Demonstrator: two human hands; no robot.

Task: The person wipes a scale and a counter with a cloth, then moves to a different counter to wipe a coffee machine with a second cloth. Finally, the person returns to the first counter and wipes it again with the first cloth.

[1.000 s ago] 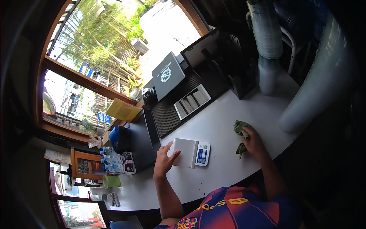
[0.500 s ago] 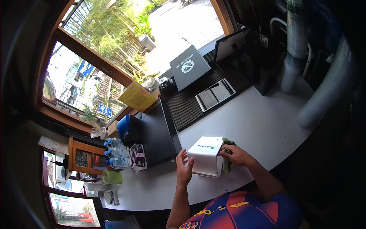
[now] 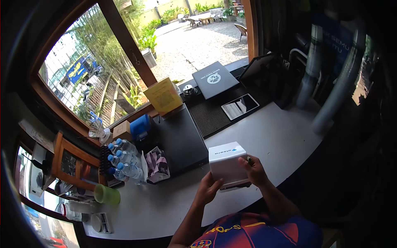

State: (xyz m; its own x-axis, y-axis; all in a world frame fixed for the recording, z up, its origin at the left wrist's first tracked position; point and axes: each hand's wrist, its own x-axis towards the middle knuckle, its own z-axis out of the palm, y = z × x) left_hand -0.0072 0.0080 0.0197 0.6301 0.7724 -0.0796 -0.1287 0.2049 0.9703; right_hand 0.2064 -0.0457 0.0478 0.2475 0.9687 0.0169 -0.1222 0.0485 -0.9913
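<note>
A white box-shaped device (image 3: 227, 169) with a blue logo and lettering on its top is held between my two hands, tilted, near the front edge of the pale counter (image 3: 273, 136). My left hand (image 3: 208, 189) grips its lower left corner, the thumb lying on the near face. On the right side my right hand (image 3: 255, 170) wraps its edge, thumb against the near face. A small dark olive bit, like cloth, shows beside the right fingers; the rest of it is hidden.
Behind the device lie a black cash drawer (image 3: 175, 138) and a dark ribbed mat (image 3: 206, 120) bearing a tablet (image 3: 240, 106) and a black box (image 3: 215, 79). At left stand water bottles (image 3: 128, 159), a tissue pack (image 3: 157, 165) and a green cup (image 3: 106, 194). Grey pipes (image 3: 310, 70) rise at right.
The device has been turned and tilted, showing more of its near face. My left hand has gone from open beside it to gripping it; the green cloth at my right hand is now mostly hidden.
</note>
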